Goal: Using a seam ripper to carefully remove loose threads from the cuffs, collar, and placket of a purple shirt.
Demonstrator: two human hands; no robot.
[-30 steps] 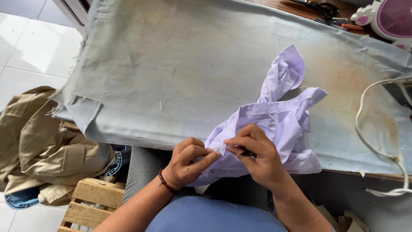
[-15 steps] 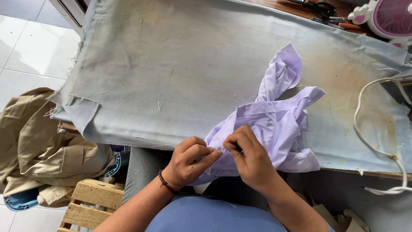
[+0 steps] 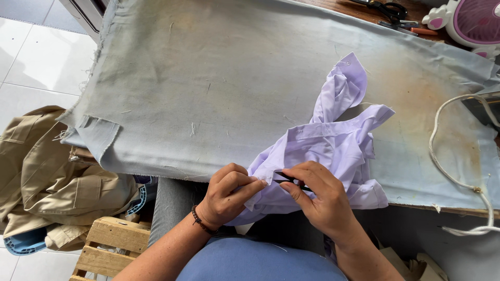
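The lilac garment [image 3: 333, 151] lies bunched at the near edge of the grey cloth-covered worktop [image 3: 208, 88], its hem hanging over the rim. The left hand [image 3: 226, 195] pinches the hem with closed fingers, while the right hand [image 3: 317, 200] grips a thin dark tool [image 3: 289, 178], possibly a seam ripper. Left of the garment the cloth lies bare; a white cord [image 3: 448, 166] loops at the right, and a blue basket [image 3: 26, 242] on the floor holds khaki clothes [image 3: 47, 177].

Grey cloth-covered table [image 3: 208, 88]: lilac garment [image 3: 333, 145], white cord [image 3: 442, 161], pink fan [image 3: 474, 21].
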